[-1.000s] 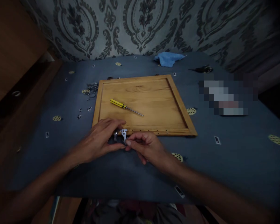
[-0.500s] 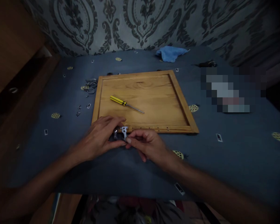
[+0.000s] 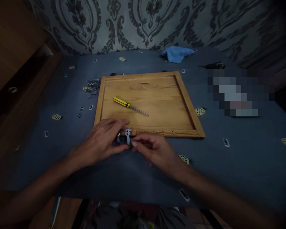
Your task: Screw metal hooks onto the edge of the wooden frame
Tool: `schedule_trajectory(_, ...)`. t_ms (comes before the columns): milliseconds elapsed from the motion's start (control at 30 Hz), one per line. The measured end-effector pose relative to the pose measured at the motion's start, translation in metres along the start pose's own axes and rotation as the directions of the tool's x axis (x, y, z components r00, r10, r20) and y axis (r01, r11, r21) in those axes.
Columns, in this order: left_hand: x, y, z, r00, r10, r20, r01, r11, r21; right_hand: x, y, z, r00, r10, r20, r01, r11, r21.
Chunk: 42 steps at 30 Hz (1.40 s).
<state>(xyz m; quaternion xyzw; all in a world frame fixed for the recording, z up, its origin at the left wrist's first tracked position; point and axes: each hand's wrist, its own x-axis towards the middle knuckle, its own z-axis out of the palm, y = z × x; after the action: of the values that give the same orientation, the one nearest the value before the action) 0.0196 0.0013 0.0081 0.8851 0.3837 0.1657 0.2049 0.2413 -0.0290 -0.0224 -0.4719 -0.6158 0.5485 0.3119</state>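
Note:
A shallow wooden tray-like panel with a raised frame (image 3: 186, 101) lies on the table. At its near edge stands a silver metal coat hook (image 3: 128, 136), its plate with holes lying on the frame. My left hand (image 3: 101, 138) curls round this hook, thumb at its lower end and fingers above on the frame. Another curved hook (image 3: 118, 137) shows just inside the left palm. My right hand (image 3: 154, 148) is just right of the hook, thumb and index fingertip pinched; what they hold, if anything, is too small to make out. A yellow-handled screwdriver (image 3: 121, 101) lies on the panel.
Several metal hooks (image 3: 93, 85) are piled left of the panel, with several small screws (image 3: 80, 113) nearer me. A blue cloth (image 3: 177, 54) and a dark object (image 3: 214, 65) lie at the back right. A blurred-out item (image 3: 233, 95) lies on the right.
My right hand has drawn slightly to the right, away from the hook's lower end. My left hand keeps its place round the hook. The view has shifted a little.

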Motion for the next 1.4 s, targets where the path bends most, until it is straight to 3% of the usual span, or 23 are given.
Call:
schedule_trajectory(100,-0.001,0.000,-0.001,1.000,-0.005,0.008,0.005,1.000,-0.006,-0.004,-0.001,-0.005,0.942,-0.318,-0.110,0.268,0.908,-0.322)
schedule_trajectory(167,-0.001,0.000,-0.001,1.000,-0.005,0.005,0.005,1.000,-0.011,-0.005,-0.001,-0.008,0.874,-0.483,-0.052,0.396,0.770,-0.499)
schedule_trajectory(233,-0.001,-0.001,0.000,1.000,-0.002,0.003,0.002,1.000,-0.018,-0.005,0.000,-0.011,0.837,-0.547,0.036,0.452,0.651,-0.610)
schedule_trajectory(400,0.000,-0.002,0.001,1.000,-0.006,0.001,0.006,1.000,-0.031,-0.005,0.004,-0.010,0.854,-0.496,0.154,0.429,0.507,-0.747)
schedule_trajectory(900,-0.001,-0.005,-0.003,0.999,-0.041,-0.017,0.040,0.996,-0.084,-0.006,0.004,-0.011,0.839,-0.467,0.279,0.421,0.234,-0.876)
schedule_trajectory(1233,0.000,-0.001,0.000,0.998,-0.060,0.031,0.061,0.998,-0.030,-0.004,0.005,-0.010,0.848,-0.453,0.276,0.412,0.236,-0.880)
schedule_trajectory(1400,-0.001,-0.001,0.005,0.999,-0.048,-0.011,0.048,0.999,-0.019,-0.004,0.004,-0.008,0.847,-0.457,0.272,0.402,0.217,-0.890)
